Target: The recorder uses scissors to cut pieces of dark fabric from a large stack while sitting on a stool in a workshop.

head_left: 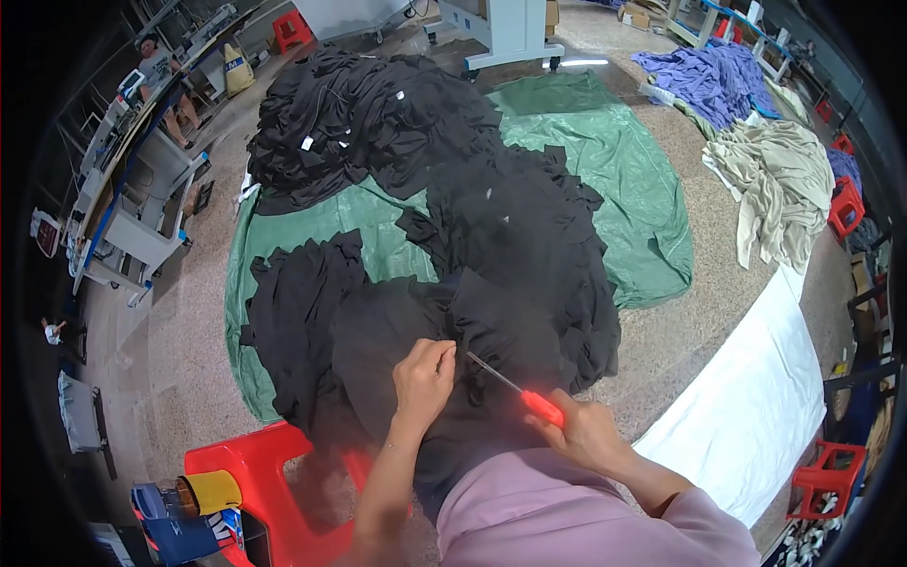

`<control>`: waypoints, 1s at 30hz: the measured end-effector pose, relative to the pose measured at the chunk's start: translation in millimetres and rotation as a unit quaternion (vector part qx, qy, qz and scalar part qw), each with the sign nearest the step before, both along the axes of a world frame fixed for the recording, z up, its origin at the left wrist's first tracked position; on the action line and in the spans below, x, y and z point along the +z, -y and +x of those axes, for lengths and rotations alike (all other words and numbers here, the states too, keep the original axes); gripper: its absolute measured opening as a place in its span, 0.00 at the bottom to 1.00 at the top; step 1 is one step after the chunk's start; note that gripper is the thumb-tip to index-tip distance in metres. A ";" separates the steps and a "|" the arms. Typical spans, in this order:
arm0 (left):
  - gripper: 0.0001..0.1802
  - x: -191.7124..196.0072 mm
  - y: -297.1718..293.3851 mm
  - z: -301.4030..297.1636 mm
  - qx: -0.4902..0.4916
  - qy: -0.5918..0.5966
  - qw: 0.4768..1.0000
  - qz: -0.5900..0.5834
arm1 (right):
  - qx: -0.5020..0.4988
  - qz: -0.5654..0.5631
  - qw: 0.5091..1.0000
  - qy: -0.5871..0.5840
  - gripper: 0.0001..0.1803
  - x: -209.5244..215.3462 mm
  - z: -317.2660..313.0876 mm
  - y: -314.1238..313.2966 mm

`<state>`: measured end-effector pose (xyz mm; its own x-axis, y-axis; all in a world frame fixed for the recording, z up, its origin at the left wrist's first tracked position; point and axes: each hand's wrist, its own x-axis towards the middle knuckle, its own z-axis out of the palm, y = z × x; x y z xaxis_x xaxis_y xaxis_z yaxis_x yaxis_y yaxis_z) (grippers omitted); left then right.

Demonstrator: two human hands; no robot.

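A green tarp (605, 161) covers the floor and carries heaps of black garments (378, 123) from its far corner to its near edge. Pale and purple cloth piles (775, 180) lie off its right side; a red stool (260, 472) stands by its near left corner. On my lap at the near edge lies one black garment (397, 331). My left hand (422, 378) pinches its fabric shut. My right hand (584, 430) is clamped on red-handled snips (518, 389), blades at the cloth. Judging by the heaps, much remains.
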<state>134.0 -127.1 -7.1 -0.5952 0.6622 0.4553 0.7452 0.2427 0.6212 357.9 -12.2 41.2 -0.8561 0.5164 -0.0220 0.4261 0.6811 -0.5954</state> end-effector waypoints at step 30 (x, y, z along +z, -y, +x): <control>0.10 -21.7 0.5 10.4 0.040 -0.091 0.984 0.145 | 0.006 0.000 1.000 -0.003 0.24 5.3 -9.0 4.1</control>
